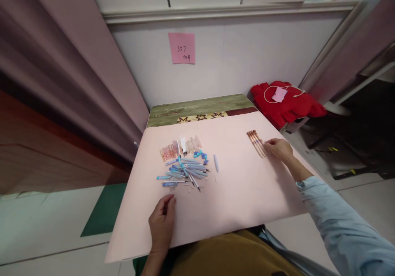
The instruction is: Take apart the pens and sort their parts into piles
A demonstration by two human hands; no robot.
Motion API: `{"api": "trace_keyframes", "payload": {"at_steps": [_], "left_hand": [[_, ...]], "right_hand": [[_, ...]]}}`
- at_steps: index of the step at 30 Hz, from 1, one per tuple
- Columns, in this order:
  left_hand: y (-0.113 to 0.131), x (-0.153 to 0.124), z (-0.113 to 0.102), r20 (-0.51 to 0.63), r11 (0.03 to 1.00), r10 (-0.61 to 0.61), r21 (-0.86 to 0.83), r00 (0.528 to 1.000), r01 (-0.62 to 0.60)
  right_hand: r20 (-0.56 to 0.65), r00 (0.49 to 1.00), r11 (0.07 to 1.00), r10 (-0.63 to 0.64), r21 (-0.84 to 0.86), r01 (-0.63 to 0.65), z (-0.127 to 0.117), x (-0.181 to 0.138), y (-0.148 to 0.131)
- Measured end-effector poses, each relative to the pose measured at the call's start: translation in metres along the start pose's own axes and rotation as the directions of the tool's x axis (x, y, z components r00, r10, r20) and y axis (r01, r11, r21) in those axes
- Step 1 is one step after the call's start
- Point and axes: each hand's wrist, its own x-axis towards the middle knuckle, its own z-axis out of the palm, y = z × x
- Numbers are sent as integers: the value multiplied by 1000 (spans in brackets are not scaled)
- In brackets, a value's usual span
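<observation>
My right hand (279,149) is at the right side of the table, its thumb and fingers pinched at the edge of a neat row of pens (256,143). These pens have pale barrels and brown tops and lie side by side. The fingertips are on the rightmost pen. Resting near the front left of the table, my left hand (162,220) has loosely curled fingers with nothing seen in them. Beyond it lies a jumbled pile of blue pen parts (185,171), with refills among them. Small blue caps (202,155) sit at the pile's right.
Behind the pile are pinkish clear tubes (169,151), white pieces (183,143) and beige pieces (193,144). One pale blue barrel (216,163) lies apart. The pink-covered table (234,202) stands against a wall with a pink note (182,48). Red cloth (285,107) lies beyond its right corner.
</observation>
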Motion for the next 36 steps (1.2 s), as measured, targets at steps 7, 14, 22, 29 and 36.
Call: {"api": "trace_keyframes", "payload": {"at_steps": [7,14,22,29,36], "left_hand": [[-2,-1,1,9,1000,-8,-6,1000,8],[0,0,0,5,1000,22,12,1000,-23],[6,-1,-1,12,1000,21,-1,1000,-21],[4,0,0,9,1000,27,3,1000,-27],[5,-1,1,9,1000,6,-11,1000,-6]], "right_hand": [[-21,1000,1000,-14,-15,14,7,1,-1],[-22,1000,1000,-13,-15,12,9,-1,1],[-16,999,1000,-27,8,28,9,-1,5],[-18,1000,1000,-15,-9,15,7,-4,2],[-28,999,999,-29,-37,28,9,-1,6]]}}
